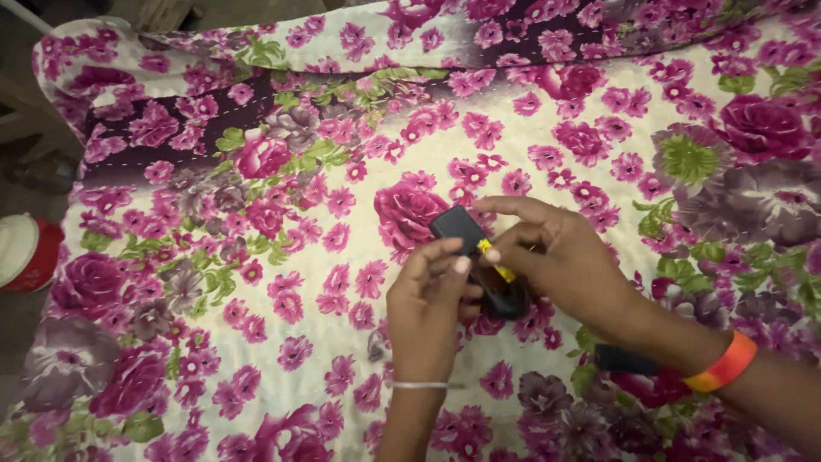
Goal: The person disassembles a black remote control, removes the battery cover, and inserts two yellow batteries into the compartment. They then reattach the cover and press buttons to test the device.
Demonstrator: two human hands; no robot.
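Floral bedsheet (282,214), pink and purple roses on cream, covers bed across whole view. Nearest: left hand (425,299), thin bangle at wrist, fingers curled closed round dark bottle-like object (500,295) held just above sheet. Right hand (560,257), orange wristband on forearm, pinches small yellow piece (494,259) at object's top; black cap (456,227) under fingertips. Small dark item (624,359) on sheet under right forearm. Far left: red-white container (26,252) on floor.
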